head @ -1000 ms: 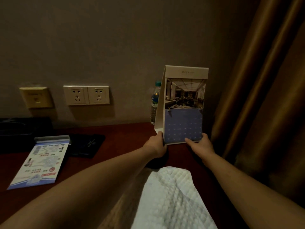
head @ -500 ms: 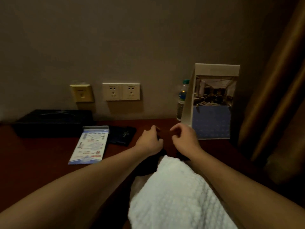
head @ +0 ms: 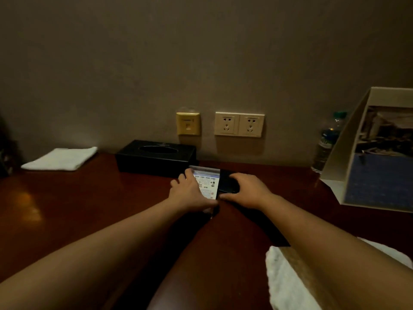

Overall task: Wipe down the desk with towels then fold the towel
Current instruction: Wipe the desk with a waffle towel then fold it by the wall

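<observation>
Gripping the leaflet [head: 208, 187] by its left edge is your left hand [head: 190, 193]; your right hand [head: 245, 191] lies flat on the dark folder [head: 227, 181] beside it. A towel [head: 285, 278] lies near right.

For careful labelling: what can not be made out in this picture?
Head view:
leaflet: left hand covers part; print too small.
black folder: mostly under right hand, dim.
standing card: cut by right edge.
near towel: right forearm and bottom edge hide much.
bottle: partly behind the card.
Whether the hands grip: unclear.
</observation>
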A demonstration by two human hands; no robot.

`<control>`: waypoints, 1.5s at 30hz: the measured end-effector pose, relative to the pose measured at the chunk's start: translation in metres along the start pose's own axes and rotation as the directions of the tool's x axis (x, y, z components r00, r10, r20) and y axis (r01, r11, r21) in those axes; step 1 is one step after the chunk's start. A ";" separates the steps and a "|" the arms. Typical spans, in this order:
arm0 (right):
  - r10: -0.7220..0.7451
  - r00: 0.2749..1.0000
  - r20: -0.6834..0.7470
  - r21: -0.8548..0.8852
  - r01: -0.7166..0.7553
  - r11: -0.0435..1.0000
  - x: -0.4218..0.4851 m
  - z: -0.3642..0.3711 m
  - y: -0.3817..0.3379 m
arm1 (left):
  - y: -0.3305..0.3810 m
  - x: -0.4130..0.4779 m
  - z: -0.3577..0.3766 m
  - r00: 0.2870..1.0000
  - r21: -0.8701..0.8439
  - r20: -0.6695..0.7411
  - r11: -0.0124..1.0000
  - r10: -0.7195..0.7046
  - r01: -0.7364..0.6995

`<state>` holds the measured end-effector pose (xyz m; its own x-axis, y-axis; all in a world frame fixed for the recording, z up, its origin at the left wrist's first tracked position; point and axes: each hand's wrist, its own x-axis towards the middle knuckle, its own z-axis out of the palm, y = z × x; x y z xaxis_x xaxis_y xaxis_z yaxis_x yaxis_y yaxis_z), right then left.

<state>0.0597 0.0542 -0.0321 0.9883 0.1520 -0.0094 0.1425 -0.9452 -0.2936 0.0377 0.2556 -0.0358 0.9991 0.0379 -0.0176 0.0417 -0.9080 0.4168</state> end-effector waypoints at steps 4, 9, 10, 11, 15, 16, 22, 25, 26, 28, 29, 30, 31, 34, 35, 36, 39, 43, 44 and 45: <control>0.009 1.000 -0.005 -0.113 -0.010 0.994 0.008 -0.004 0.008 | 0.013 0.008 0.003 0.998 -0.158 -0.049 0.987 -0.042 0.034; 0.062 0.998 0.023 -0.017 -0.061 0.998 0.008 -0.014 0.026 | 0.028 0.010 0.018 0.993 -0.303 -0.107 0.950 0.047 -0.078; 0.070 0.997 0.030 0.024 -0.071 0.997 0.008 -0.017 0.028 | 0.031 0.010 0.020 0.990 -0.308 -0.125 0.947 0.058 -0.094; 0.080 0.996 0.046 0.065 -0.083 0.994 0.006 -0.019 0.031 | 0.035 0.011 0.022 0.989 -0.309 -0.136 0.945 0.064 -0.104; 0.134 0.990 0.035 0.089 -0.136 0.987 -0.009 -0.023 0.048 | 0.054 0.016 0.024 0.988 -0.353 -0.151 0.932 0.037 -0.089; 0.186 0.982 -0.018 0.088 -0.184 0.979 -0.014 -0.023 0.055 | 0.060 0.016 0.024 0.989 -0.373 -0.143 0.924 0.038 -0.090; 0.586 0.797 -0.143 -0.060 -0.598 0.799 -0.037 -0.029 0.088 | 0.107 0.017 0.033 0.983 -0.282 -0.120 0.944 0.141 -0.170; 0.648 0.749 -0.138 -0.127 -0.662 0.739 -0.036 -0.031 0.110 | 0.134 0.020 0.041 0.987 -0.282 -0.087 0.947 0.134 -0.153; 0.656 0.739 -0.150 -0.152 -0.673 0.724 -0.036 -0.033 0.117 | 0.144 0.020 0.044 0.988 -0.299 -0.075 0.942 0.133 -0.150; 0.644 0.744 -0.178 -0.203 -0.668 0.716 -0.034 -0.035 0.125 | 0.158 0.022 0.049 0.988 -0.315 -0.059 0.937 0.140 -0.151; 0.625 0.758 -0.185 -0.209 -0.652 0.729 -0.033 -0.035 0.127 | 0.165 0.023 0.050 0.988 -0.312 -0.051 0.937 0.147 -0.156; 0.604 0.774 -0.191 -0.200 -0.633 0.748 -0.032 -0.034 0.127 | 0.170 0.024 0.051 0.987 -0.305 -0.039 0.939 0.153 -0.157; 0.585 0.787 -0.199 -0.174 -0.615 0.769 -0.031 -0.034 0.127 | 0.175 0.027 0.053 0.987 -0.302 -0.019 0.940 0.160 -0.158; 0.433 0.847 -0.309 -0.052 -0.470 0.881 -0.030 -0.040 0.126 | 0.191 0.035 0.050 0.985 -0.303 0.051 0.942 0.167 -0.144; 0.331 0.877 -0.348 -0.018 -0.359 0.933 -0.030 -0.045 0.125 | 0.194 0.037 0.044 0.983 -0.327 0.078 0.936 0.165 -0.132; 0.243 0.902 -0.357 0.027 -0.250 0.968 -0.029 -0.051 0.128 | 0.202 0.040 0.041 0.979 -0.358 0.107 0.925 0.174 -0.125; 0.161 0.940 -0.300 0.291 -0.070 0.954 -0.022 -0.062 0.129 | 0.217 0.052 0.025 0.951 -0.434 0.187 0.889 0.248 -0.147; 0.328 0.850 -0.412 0.509 -0.084 0.857 -0.014 -0.069 0.156 | 0.242 0.060 0.005 0.926 -0.629 0.277 0.777 0.257 -0.027; 0.364 0.827 -0.429 0.553 -0.079 0.829 -0.013 -0.072 0.163 | 0.244 0.060 0.001 0.923 -0.675 0.260 0.737 0.284 -0.036; 0.399 0.814 -0.422 0.599 -0.080 0.797 -0.014 -0.076 0.168 | 0.244 0.060 0.000 0.918 -0.699 0.243 0.713 0.313 -0.058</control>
<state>0.0733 -0.1285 -0.0090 0.8839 -0.3756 0.2786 0.0022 -0.5925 -0.8056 0.1073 0.0360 0.0652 0.9303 -0.3512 -0.1064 -0.0282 -0.3575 0.9335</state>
